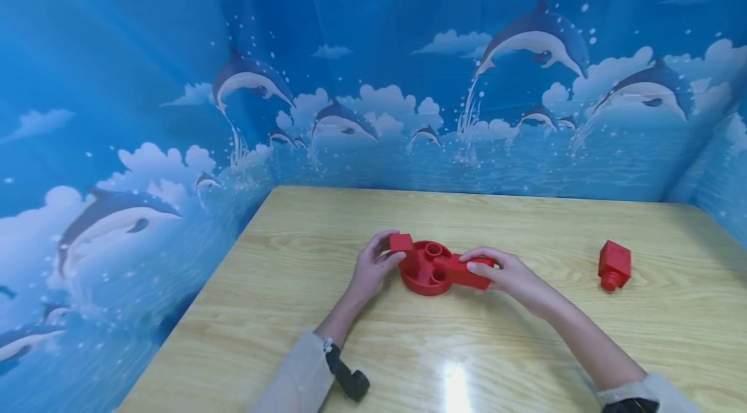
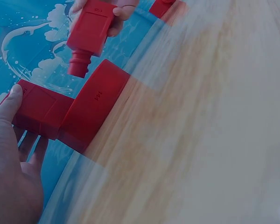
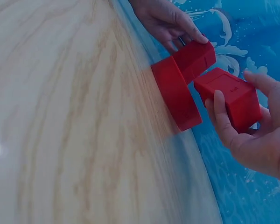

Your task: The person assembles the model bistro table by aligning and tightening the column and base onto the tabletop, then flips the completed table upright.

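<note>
A round red tray (image 1: 421, 287) with raised ring sockets inside lies on the table between both hands. My left hand (image 1: 372, 265) grips a red bottle-shaped block (image 1: 401, 243) that stands upright at the tray's left side, its lower end within the rim. In my right hand (image 1: 506, 275) is a second red bottle-shaped block (image 1: 467, 270), held tilted over the tray's right side. Its ridged neck (image 2: 79, 64) points down toward the tray in the left wrist view. Fingers and thumb wrap the wide end of this block (image 3: 231, 95) in the right wrist view.
A third red bottle-shaped block (image 1: 615, 264) lies on the wooden table (image 1: 525, 348) at the right, its round neck toward the near edge. Blue curtains (image 1: 373, 76) printed with dolphins hang behind and to the sides of the table.
</note>
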### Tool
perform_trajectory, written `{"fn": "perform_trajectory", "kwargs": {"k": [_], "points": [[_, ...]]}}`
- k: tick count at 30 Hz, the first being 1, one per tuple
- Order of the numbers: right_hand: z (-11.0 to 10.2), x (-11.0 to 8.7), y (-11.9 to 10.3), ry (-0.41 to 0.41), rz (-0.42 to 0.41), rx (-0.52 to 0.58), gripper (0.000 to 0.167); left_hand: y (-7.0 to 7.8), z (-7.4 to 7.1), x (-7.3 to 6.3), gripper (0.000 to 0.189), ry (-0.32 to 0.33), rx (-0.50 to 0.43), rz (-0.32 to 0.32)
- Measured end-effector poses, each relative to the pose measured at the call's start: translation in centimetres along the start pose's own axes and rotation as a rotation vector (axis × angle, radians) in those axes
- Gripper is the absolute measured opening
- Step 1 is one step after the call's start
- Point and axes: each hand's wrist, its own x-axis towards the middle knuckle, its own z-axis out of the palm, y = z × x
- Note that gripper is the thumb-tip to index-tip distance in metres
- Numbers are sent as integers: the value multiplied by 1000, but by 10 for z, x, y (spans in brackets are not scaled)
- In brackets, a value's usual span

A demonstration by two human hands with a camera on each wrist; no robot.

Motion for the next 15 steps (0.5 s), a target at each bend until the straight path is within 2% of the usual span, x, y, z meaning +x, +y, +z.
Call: {"fn": "perform_trajectory", "kwargs": {"k": [6,15], "points": [[2,1,-5,-30,-34,-16,45,0,0,1,46,-4,10,-5],[3,3,-24,52,-36,-99,44,0,0,0,46,-7,13,2]]}}
